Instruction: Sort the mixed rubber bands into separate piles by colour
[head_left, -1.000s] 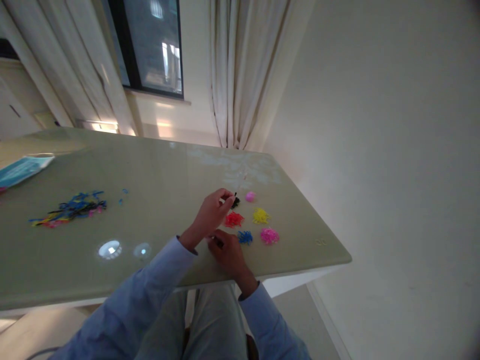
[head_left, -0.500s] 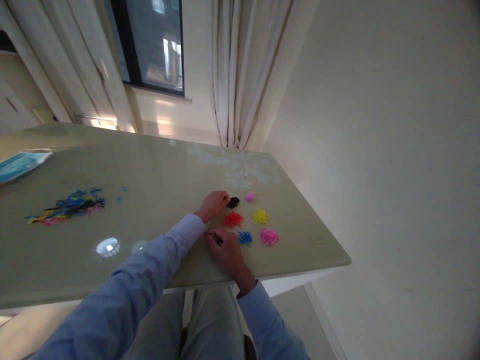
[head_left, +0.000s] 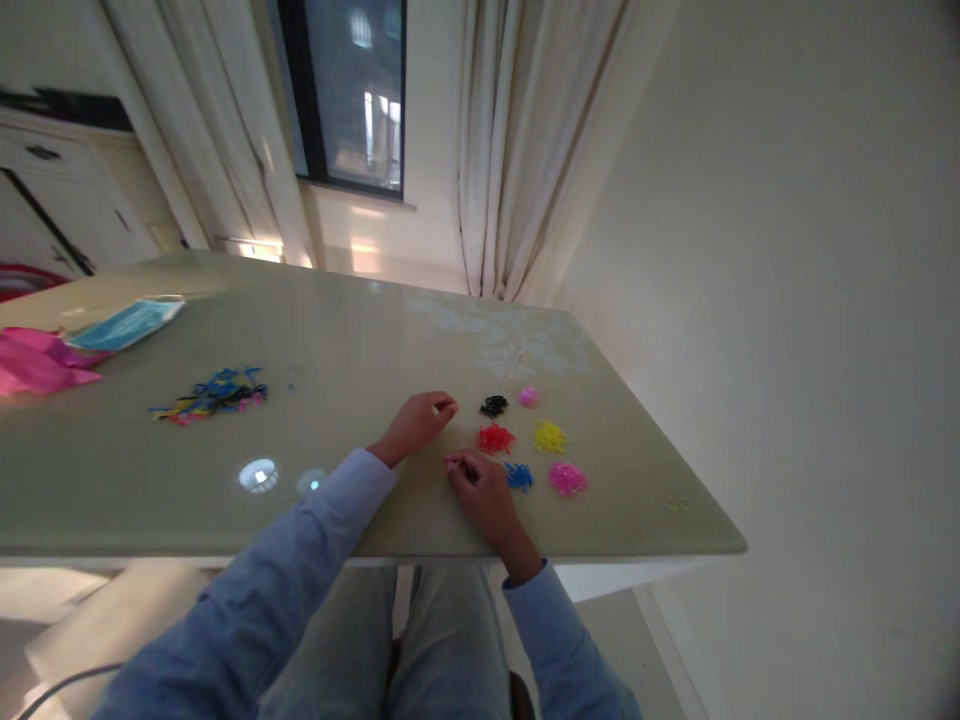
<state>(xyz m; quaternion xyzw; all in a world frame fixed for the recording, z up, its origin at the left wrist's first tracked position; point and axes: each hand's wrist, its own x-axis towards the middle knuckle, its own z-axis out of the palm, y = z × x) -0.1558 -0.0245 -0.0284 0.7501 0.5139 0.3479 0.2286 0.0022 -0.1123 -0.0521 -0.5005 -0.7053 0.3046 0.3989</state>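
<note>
Curling their fingers (head_left: pixel 460 461), the right hand (head_left: pixel 486 498) (beside the blue pile (head_left: pixel 520 477)) and left hand (head_left: pixel 414 427), near the black pile (head_left: pixel 493 406), pinch something or nothing: I cannot tell.

Black pile (head_left: pixel 493 406) just beyond red pile (head_left: pixel 496 438)

Left hand (head_left: pixel 415 425): too small to tell whether it pinches anything. Right hand (head_left: pixel 485 495): grip shadowed, contents unclear; covers part of blue pile (head_left: pixel 520 477). Specks (head_left: pixel 292 387) beside mixed pile (head_left: pixel 216 394): blurred. Pink cloth (head_left: pixel 45 362), desk (head_left: pixel 352 340): cut by left edge. Window (head_left: pixel 352 100), curtains (head_left: pixel 517 130): by top. Sleeves (head_left: pixel 300 560): by bottom.
</note>
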